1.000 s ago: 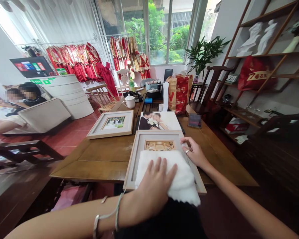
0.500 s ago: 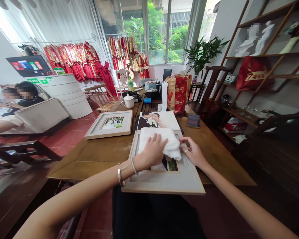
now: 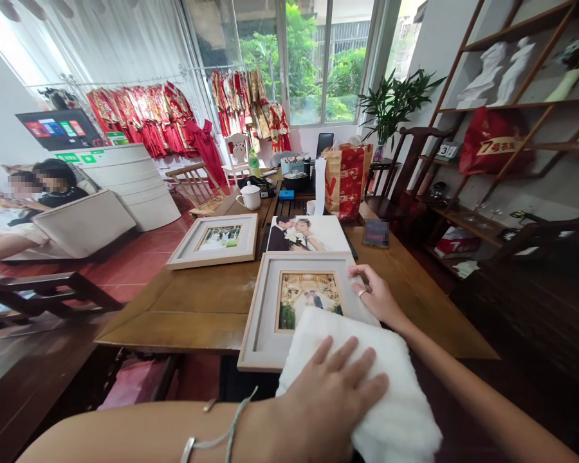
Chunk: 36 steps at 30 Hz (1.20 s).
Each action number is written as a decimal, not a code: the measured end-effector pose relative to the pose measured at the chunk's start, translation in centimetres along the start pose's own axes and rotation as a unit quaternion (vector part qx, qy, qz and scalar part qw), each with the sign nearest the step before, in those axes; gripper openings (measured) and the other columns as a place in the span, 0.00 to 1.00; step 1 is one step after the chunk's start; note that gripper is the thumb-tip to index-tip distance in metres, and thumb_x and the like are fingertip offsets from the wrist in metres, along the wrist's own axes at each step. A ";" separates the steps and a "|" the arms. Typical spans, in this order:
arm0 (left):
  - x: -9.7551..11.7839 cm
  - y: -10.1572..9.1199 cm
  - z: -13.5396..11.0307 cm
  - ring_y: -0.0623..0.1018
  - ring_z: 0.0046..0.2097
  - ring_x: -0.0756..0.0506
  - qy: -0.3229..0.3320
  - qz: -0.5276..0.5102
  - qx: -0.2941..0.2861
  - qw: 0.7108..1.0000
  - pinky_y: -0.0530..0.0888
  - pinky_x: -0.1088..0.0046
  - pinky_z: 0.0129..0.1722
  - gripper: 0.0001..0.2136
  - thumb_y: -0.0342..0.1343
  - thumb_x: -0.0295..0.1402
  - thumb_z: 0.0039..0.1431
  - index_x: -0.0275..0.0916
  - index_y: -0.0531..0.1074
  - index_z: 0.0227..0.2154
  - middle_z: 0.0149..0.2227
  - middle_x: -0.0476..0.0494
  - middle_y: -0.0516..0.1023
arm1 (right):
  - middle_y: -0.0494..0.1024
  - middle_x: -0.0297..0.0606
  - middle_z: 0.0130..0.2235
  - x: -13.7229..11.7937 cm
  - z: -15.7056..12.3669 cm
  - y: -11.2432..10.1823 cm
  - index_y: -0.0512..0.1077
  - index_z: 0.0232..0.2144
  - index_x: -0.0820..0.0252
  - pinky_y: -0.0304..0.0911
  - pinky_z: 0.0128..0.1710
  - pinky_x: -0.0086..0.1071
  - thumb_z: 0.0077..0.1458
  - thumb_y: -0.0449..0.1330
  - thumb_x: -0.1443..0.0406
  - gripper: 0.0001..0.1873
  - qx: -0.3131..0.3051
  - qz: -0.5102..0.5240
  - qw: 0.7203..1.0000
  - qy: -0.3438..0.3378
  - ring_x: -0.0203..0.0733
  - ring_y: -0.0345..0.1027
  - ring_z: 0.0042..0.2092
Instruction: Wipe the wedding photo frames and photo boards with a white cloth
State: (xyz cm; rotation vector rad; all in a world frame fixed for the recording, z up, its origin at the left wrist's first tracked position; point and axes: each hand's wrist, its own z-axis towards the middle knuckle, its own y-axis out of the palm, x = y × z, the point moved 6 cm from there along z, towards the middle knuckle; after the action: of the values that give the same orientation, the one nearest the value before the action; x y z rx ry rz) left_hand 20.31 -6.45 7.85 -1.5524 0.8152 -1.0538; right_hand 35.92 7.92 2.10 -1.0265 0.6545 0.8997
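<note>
A folded white towel (image 3: 367,379) covers the lower right part of a pale wooden picture frame (image 3: 265,308). My left hand (image 3: 328,386) lies over the towel with its fingers spread, holding it past the frame's near edge; the thumb is hidden. At the frame's right side, my right hand (image 3: 374,292) grips the edge with bent fingers, one wearing a ring. Inside the frame, a grey-white mat surrounds a wedding photo (image 3: 311,292), whose lower right corner is under the towel. The frame sits at the near edge of the wooden table (image 3: 183,315).
A second framed photo (image 3: 212,241) lies left on the table, and a large couple print (image 3: 313,233) just beyond my frame. Farther back stand a lidded white cup (image 3: 249,196) and a red-and-tan paper bag (image 3: 347,180). A dark phone-like item (image 3: 375,233) lies right.
My left hand has brought the towel from the frame's upper part down toward me and to the right, uncovering most of the photo. My right hand stays at the frame's right edge.
</note>
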 end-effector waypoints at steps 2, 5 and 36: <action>-0.9 -0.4 0.5 0.52 0.64 0.35 -0.023 0.007 0.022 0.999 0.55 0.49 0.60 0.29 0.52 0.30 0.55 0.37 0.51 0.60 0.64 0.37 0.52 | 0.72 0.39 0.40 0.2 0.0 0.1 0.65 0.37 0.56 0.64 0.39 0.35 0.47 0.53 0.68 0.11 -0.004 0.008 1.000 0.009 0.43 0.67 0.40; -2.0 -0.9 1.1 0.57 0.62 0.36 -0.061 0.019 0.027 0.998 0.59 0.49 0.57 0.27 0.49 0.26 0.54 0.36 0.53 0.59 0.61 0.37 0.58 | 0.72 0.39 0.39 0.5 0.1 0.2 0.65 0.37 0.56 0.64 0.38 0.35 0.46 0.54 0.67 0.12 -0.005 0.031 0.999 0.015 0.43 0.67 0.41; -8.9 -2.9 5.0 0.70 0.51 0.36 -0.121 0.168 0.013 0.978 0.72 0.60 0.44 0.15 0.49 0.22 0.54 0.29 0.66 0.46 0.47 0.33 0.72 | 0.69 0.41 0.42 0.1 -0.1 -0.5 0.63 0.36 0.55 0.63 0.38 0.37 0.48 0.53 0.66 0.09 0.001 0.043 0.999 -0.022 0.47 0.65 0.45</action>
State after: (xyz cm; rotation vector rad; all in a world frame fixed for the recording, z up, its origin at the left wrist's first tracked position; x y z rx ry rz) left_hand 21.51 4.05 8.38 -1.4239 0.8528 -0.6147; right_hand 36.41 7.79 2.18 -0.9804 0.6669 0.9943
